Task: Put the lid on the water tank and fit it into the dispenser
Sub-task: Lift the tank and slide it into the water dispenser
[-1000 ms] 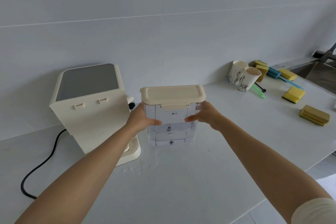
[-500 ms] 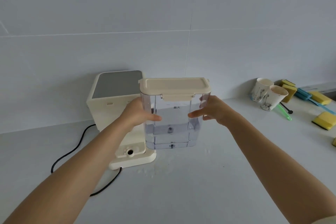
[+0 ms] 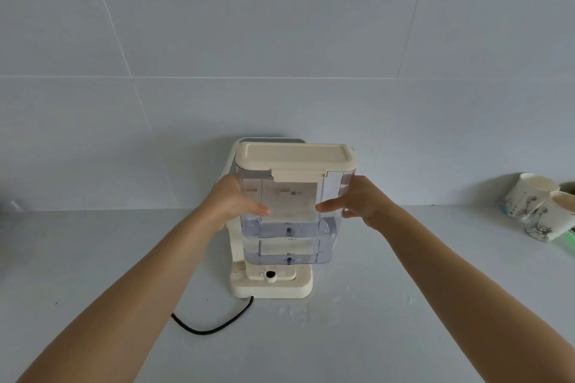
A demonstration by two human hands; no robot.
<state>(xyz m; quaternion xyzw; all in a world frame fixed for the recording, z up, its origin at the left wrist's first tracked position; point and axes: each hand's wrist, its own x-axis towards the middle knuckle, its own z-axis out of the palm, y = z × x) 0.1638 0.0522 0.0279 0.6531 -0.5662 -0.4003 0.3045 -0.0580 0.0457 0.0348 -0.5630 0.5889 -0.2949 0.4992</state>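
Note:
A clear plastic water tank with a cream lid on top is held upright in the air, just above the cream dispenser's base. My left hand grips the tank's left side and my right hand grips its right side. The tank hides most of the dispenser's body; only the grey top edge, the left side and the base with its round inlet show. The tank's bottom hangs slightly above the base.
A black power cord runs from the dispenser's base forward and left over the white counter. Two paper cups stand at the far right by the tiled wall. Water droplets lie on the counter right of the cord.
Both hands have carried the lidded tank left and up from the counter to directly over the dispenser's base. The view has swung left, so the sponges have gone out of frame.

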